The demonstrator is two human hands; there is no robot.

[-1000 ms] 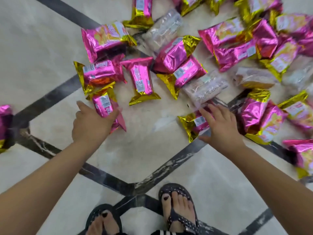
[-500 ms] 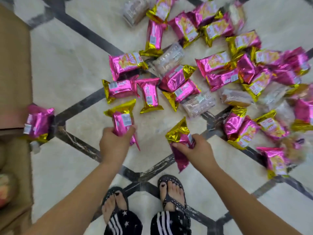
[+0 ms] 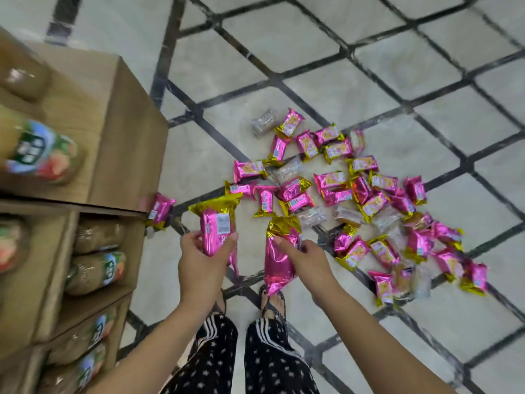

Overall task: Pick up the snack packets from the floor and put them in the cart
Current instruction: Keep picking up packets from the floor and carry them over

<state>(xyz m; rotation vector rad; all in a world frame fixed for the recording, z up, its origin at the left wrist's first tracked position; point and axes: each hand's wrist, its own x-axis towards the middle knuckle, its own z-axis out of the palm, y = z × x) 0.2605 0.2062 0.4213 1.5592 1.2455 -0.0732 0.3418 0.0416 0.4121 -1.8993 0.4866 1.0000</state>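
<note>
We grasp one snack packet in each hand, both raised off the floor on the near side of the pile of packets [image 3: 355,194]. Our left hand [image 3: 203,265] wraps its fingers and thumb around a pink packet [image 3: 217,226] with a gold end, label side up, held near the pile's left edge. Our right hand [image 3: 305,258] pinches a second pink-and-gold packet [image 3: 279,268] just below its gold top, and the rest of it hangs down towards our sandalled feet [image 3: 271,301]. The pile itself lies spread on the pale tiled floor [image 3: 369,81] with dark lines. It is mostly pink and gold wrappers, with a few clear ones mixed in, many overlapping. One stray packet [image 3: 160,210] lies apart, left of the pile. Farther left of the pile stands a brown cardboard unit [image 3: 127,137] with open compartments, and blurred bottles [image 3: 96,271] with colourful labels lie inside them.
</note>
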